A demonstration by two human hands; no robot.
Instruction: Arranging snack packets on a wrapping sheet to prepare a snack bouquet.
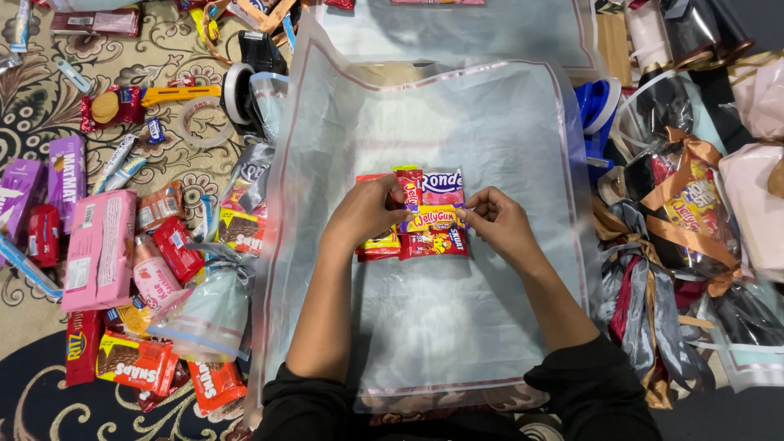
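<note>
Cluster of snack packets [420,216]: red, pink and yellow wrappers, lying mid-sheet on a clear plastic sheet [490,122] with pink border. Left hand [363,214] covers the cluster's left side, fingers curled on a red packet. Right hand [496,219] pinches the yellow packet's right end. Sheet bare all round the cluster. Pink box [100,249] and loose snacks lie left; ribbons [645,286] lie right, partly cut off.

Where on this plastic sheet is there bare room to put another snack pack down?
The clear sheet is bare between the snack stack and its near edge, and above the stack toward the far edge. Crowded: packets along its left border, ribbons along its right.
</note>
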